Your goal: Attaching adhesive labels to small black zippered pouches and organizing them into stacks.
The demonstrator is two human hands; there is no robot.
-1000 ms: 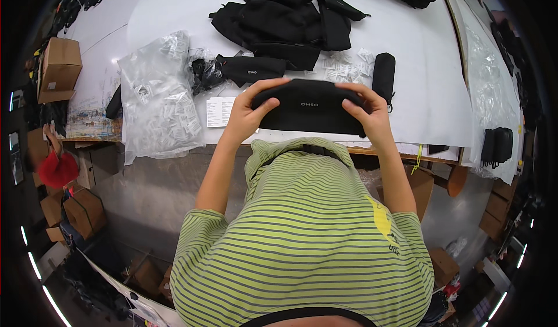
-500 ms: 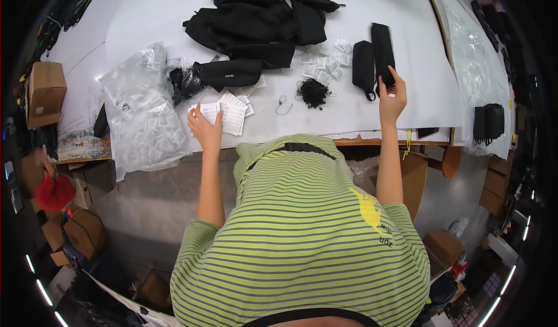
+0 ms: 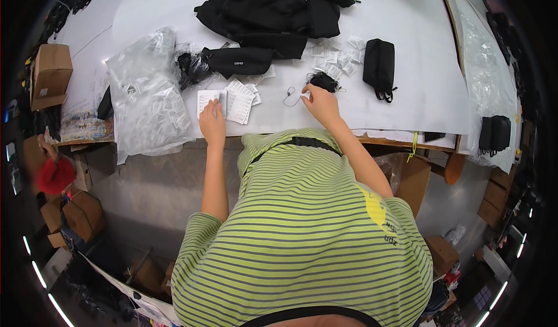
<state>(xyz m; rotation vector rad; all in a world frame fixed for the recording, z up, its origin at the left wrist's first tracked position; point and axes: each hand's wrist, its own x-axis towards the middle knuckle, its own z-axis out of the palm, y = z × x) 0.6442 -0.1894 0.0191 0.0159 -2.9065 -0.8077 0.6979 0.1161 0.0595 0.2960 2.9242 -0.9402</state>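
Note:
My left hand (image 3: 213, 120) lies with outstretched fingers on white printed tags (image 3: 238, 103) near the table's front edge. To its right, the thumb and forefinger of my right hand (image 3: 323, 107) pinch the end of a thin black tag string (image 3: 289, 98) with a loop. A pile of black strings (image 3: 323, 81) sits just beyond that hand, partly covered by it. Further right, a black pouch (image 3: 378, 68) with a wrist loop lies lengthwise, apart from both hands. Another black pouch (image 3: 239, 61) rests beyond the tags.
Small packets with printed labels (image 3: 336, 62) are scattered past the strings. Black pouches or bags (image 3: 264, 16) are heaped at the back. A large clear plastic bag (image 3: 148, 100) of packets occupies the left side. Clear plastic (image 3: 482, 65) and more black pouches (image 3: 494, 134) are at the right.
My right hand has left the pouches and moved left to the loose string. The two pouches, side by side before, now appear as one stack. My left hand's fingers have drawn closer together over the tags.

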